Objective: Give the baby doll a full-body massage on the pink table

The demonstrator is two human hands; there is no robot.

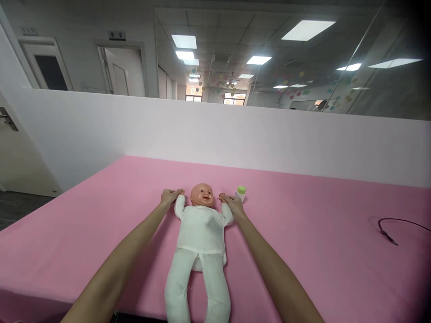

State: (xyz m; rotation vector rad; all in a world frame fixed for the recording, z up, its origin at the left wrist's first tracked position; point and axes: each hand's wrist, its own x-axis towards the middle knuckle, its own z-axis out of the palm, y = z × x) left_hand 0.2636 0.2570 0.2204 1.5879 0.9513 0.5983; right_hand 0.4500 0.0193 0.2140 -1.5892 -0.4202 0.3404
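A baby doll [201, 233] in a white one-piece suit lies on its back on the pink table cover [319, 233], head towards the far wall and both arms raised beside its head. My left hand [170, 196] is closed around the doll's raised hand on the left. My right hand [231, 202] is closed around the doll's other hand on the right. A small bottle with a green cap [240, 192] stands just behind my right hand.
A black cable [390, 229] lies on the pink cover at the far right. A white partition wall [215, 130] runs along the back edge. The cover's left edge drops to a dark floor [20, 206].
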